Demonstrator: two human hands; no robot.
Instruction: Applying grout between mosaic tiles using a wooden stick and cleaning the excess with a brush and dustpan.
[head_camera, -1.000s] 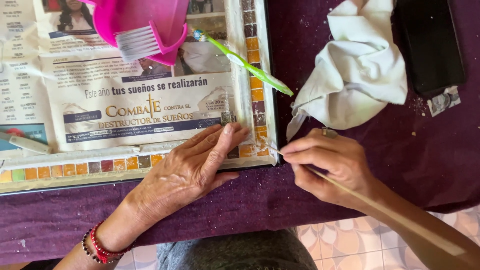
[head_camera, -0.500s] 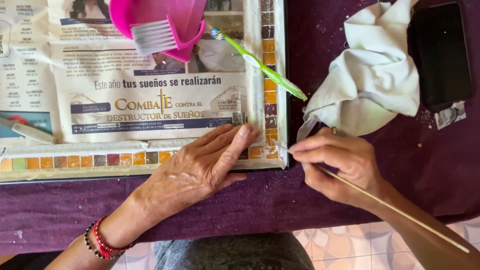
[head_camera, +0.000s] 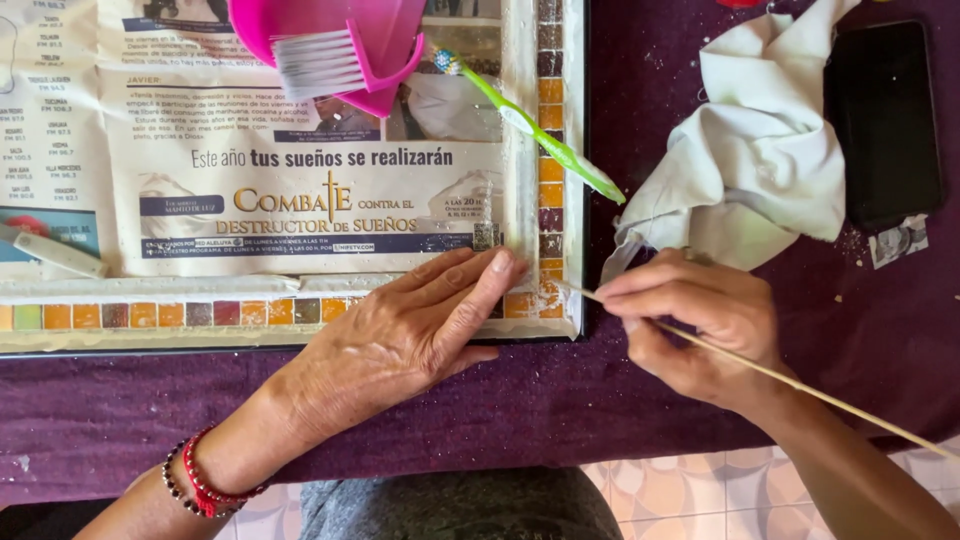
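The left hand (head_camera: 400, 340) lies flat and open on the mosaic frame (head_camera: 545, 240), steadying its corner. The right hand (head_camera: 690, 325) pinches a thin stick (head_camera: 800, 385), its tip at the tiles just beside the left fingertips. This looks like grout picking, and the next stroke calls for a light, steady tip.

Left hand (head_camera: 400, 335) flat, palm down, fingers together and stretched toward upper right, thumb tucked along lower edge. Left wrist straight, forearm running down to lower left corner, beaded bands round wrist. Right hand (head_camera: 700, 325) curled, knuckles up, fingertips (head_camera: 615, 292) pinched together and pointing left toward left hand's fingertips, close but apart. Right wrist bent slightly, forearm angling off to lower right. Both hands low, side by side.
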